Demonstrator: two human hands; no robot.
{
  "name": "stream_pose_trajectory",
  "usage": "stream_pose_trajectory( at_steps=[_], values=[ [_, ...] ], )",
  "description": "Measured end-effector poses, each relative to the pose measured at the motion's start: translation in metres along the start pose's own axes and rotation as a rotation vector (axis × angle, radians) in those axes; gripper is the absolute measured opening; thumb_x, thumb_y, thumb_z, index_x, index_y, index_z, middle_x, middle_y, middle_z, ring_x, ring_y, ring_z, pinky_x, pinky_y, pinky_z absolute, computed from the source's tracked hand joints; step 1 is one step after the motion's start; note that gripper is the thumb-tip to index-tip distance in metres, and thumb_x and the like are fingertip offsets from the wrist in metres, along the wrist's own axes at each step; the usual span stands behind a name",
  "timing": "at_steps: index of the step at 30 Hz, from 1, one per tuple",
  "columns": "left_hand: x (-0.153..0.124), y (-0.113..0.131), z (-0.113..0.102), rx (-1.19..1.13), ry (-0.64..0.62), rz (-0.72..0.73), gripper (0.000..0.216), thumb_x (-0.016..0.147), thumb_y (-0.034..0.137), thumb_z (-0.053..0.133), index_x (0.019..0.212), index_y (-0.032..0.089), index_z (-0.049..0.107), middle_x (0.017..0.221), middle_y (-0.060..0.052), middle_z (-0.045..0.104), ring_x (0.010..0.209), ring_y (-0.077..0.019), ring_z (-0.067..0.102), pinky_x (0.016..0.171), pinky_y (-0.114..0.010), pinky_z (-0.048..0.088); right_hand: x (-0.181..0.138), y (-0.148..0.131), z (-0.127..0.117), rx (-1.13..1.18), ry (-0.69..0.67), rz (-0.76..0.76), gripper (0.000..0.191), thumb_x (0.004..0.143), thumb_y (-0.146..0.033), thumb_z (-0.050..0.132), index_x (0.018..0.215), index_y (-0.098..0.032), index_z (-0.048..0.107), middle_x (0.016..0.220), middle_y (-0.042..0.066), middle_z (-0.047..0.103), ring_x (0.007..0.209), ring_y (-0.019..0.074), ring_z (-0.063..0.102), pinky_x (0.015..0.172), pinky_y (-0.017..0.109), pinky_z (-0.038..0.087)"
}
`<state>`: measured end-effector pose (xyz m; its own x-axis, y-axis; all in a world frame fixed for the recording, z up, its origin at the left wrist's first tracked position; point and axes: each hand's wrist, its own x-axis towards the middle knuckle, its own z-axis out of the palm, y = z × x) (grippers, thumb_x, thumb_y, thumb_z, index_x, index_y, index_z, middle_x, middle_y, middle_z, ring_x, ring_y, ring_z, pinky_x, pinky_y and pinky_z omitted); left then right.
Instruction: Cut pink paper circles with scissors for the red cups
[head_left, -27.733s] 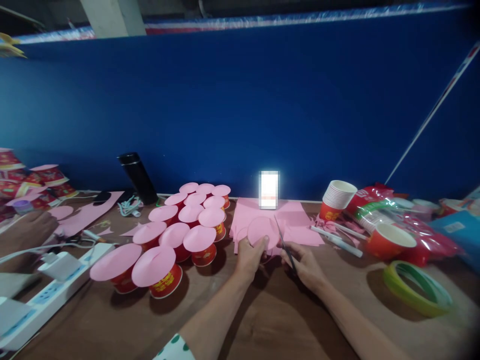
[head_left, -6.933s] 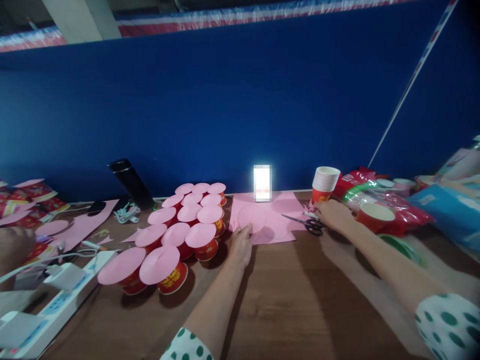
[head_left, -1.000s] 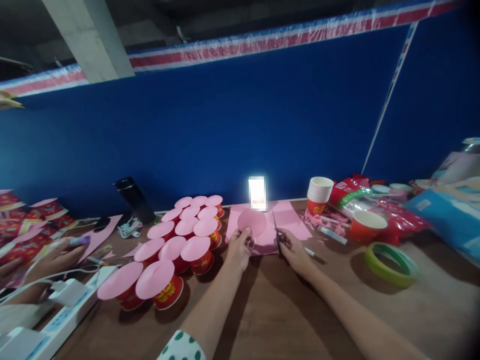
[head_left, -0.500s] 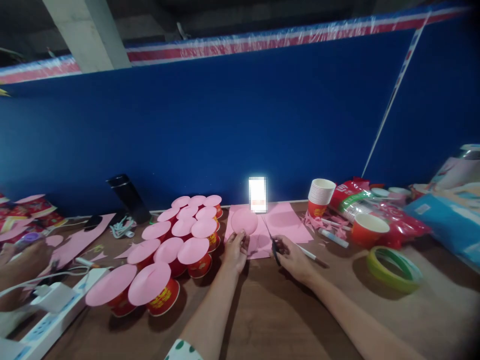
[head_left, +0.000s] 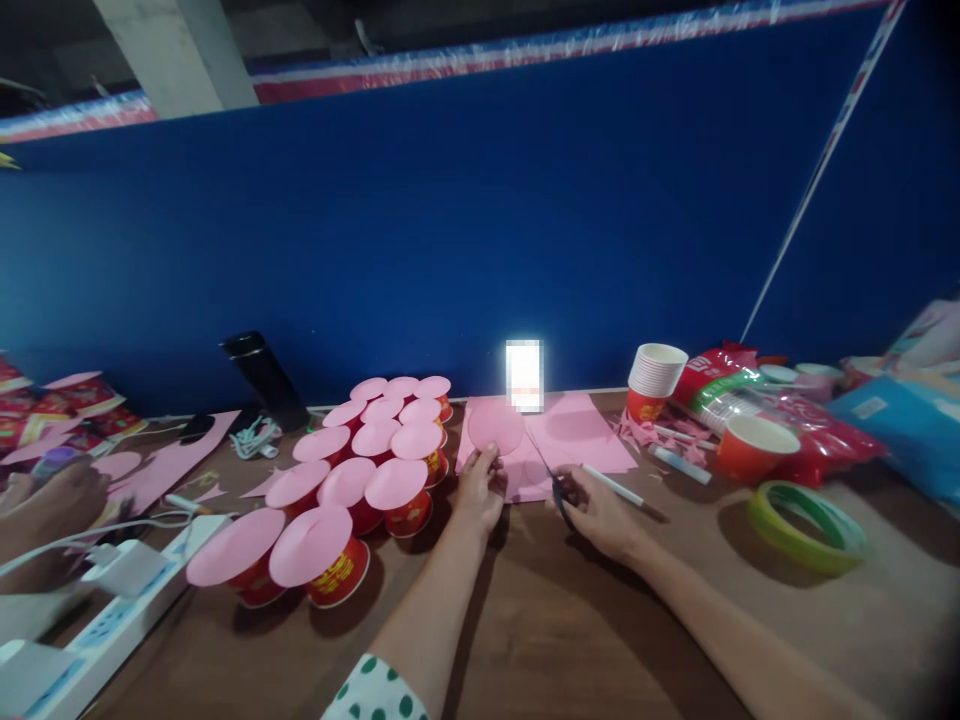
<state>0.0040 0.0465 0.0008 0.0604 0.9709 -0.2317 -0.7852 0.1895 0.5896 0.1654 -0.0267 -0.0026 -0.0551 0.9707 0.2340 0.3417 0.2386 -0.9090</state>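
Note:
My left hand pinches the lower edge of a pink paper disc and holds it upright above the table. My right hand grips black scissors, whose blades point up and left toward the disc. Under both lies a stack of pink paper sheets. To the left stand several upturned red paper cups capped with pink discs.
A stack of paper cups, a single red cup, a white pen, a green tape ring and red bags sit right. A lit phone leans on the blue wall. A black flask, power strip and another person's hand are left.
The view shifted slightly. My left hand still holds the disc upright and my right hand still grips the scissors, now a little lower and nearer the disc's edge.

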Motion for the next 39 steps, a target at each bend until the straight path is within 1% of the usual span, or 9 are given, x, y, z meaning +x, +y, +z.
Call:
stream_pose_trajectory(
  at_steps=[6, 12, 17, 21, 27, 39],
  values=[
    [-0.001, -0.001, 0.001, -0.023, 0.021, -0.013, 0.011, 0.068, 0.009, 0.067, 0.067, 0.013, 0.056, 0.06, 0.002, 0.055, 0.052, -0.0034, 0.054, 0.048, -0.011, 0.046, 0.001, -0.001, -0.001, -0.012, -0.036, 0.021, 0.031, 0.075, -0.03, 0.058, 0.103, -0.018, 0.052, 0.08, 0.002, 0.06, 0.075, 0.0163, 0.058, 0.069, 0.028, 0.047],
    [-0.003, 0.001, 0.003, 0.011, 0.037, 0.0, 0.013, 0.064, 0.01, 0.069, 0.068, 0.013, 0.057, 0.059, 0.003, 0.055, 0.051, -0.0038, 0.053, 0.045, -0.011, 0.045, 0.004, -0.007, -0.002, -0.009, -0.05, 0.04, 0.036, 0.073, -0.032, 0.06, 0.105, -0.016, 0.053, 0.081, 0.003, 0.06, 0.077, 0.0166, 0.058, 0.068, 0.027, 0.048],
    [-0.005, 0.0, 0.005, 0.071, 0.014, 0.025, 0.019, 0.059, 0.014, 0.073, 0.067, 0.012, 0.055, 0.057, 0.003, 0.054, 0.05, -0.0041, 0.052, 0.044, -0.011, 0.044, 0.005, -0.011, -0.005, 0.042, -0.123, 0.089, 0.037, 0.075, -0.033, 0.059, 0.106, -0.015, 0.054, 0.08, 0.003, 0.062, 0.075, 0.0162, 0.06, 0.067, 0.027, 0.048],
    [-0.008, -0.005, 0.007, 0.112, 0.011, 0.021, 0.02, 0.058, 0.017, 0.073, 0.067, 0.012, 0.055, 0.055, 0.003, 0.053, 0.048, -0.0034, 0.05, 0.044, -0.011, 0.043, 0.005, -0.009, -0.004, 0.029, -0.162, 0.102, 0.038, 0.073, -0.033, 0.061, 0.107, -0.015, 0.055, 0.082, 0.004, 0.063, 0.073, 0.0162, 0.06, 0.063, 0.026, 0.048],
    [-0.01, -0.012, 0.007, 0.132, 0.006, 0.029, 0.023, 0.057, 0.018, 0.074, 0.067, 0.013, 0.055, 0.056, 0.004, 0.054, 0.049, -0.0039, 0.051, 0.046, -0.012, 0.043, 0.004, -0.007, -0.003, 0.021, -0.167, 0.075, 0.038, 0.074, -0.033, 0.061, 0.107, -0.016, 0.056, 0.083, 0.005, 0.064, 0.073, 0.0163, 0.06, 0.062, 0.026, 0.047],
    [-0.012, -0.01, 0.008, 0.124, 0.013, 0.016, 0.025, 0.056, 0.018, 0.075, 0.07, 0.013, 0.055, 0.061, 0.003, 0.055, 0.052, -0.005, 0.054, 0.047, -0.013, 0.045, 0.005, -0.011, -0.004, 0.044, -0.162, 0.098, 0.039, 0.073, -0.033, 0.061, 0.108, -0.015, 0.056, 0.085, 0.006, 0.065, 0.074, 0.0164, 0.06, 0.062, 0.026, 0.048]
  ],
)
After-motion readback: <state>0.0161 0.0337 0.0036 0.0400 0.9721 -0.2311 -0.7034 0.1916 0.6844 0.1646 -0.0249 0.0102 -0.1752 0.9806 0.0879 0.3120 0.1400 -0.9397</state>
